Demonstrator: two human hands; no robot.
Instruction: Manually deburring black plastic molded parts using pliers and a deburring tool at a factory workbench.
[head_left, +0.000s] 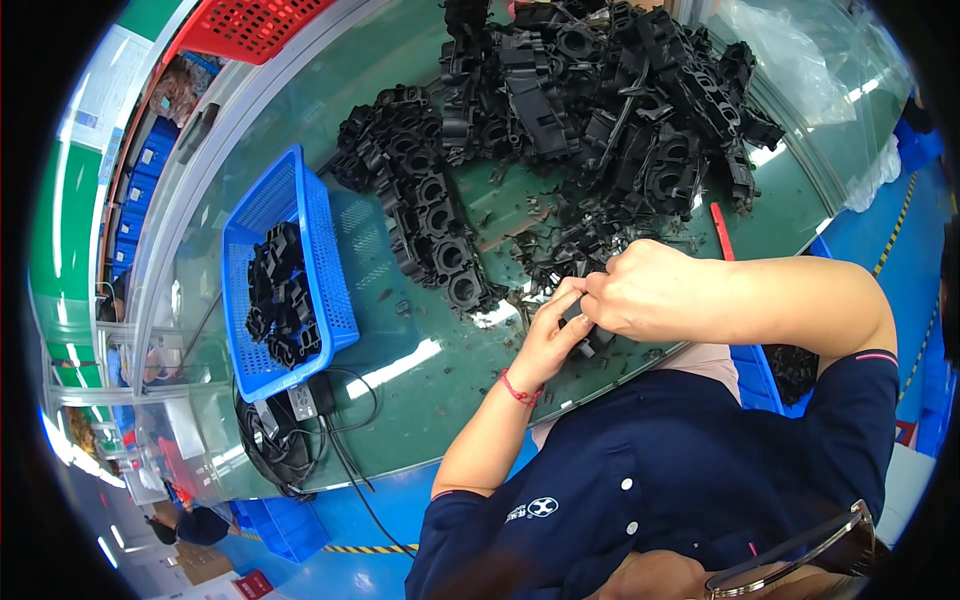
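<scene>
Above the near edge of the green table (400, 400), my two hands meet. My left hand (550, 340), with a red cord on its wrist, pinches a small black plastic part (573, 308), mostly covered by the fingers. My right hand (640, 290) is closed right against it, its fingers curled; what they grip is hidden. Just beyond the hands lie broken black plastic scraps (570, 240). Farther back rises a large pile of black moulded plastic parts (600, 100), with a row of ringed black housings (435, 215) on its left side.
A blue basket (335, 260) at the left holds some black parts (280, 295). Beside it lie a black power adapter (305, 400) and coiled cables (270, 445). A red-handled tool (722, 230) rests right of the scraps. Clear plastic bags (790, 60) lie at the far right.
</scene>
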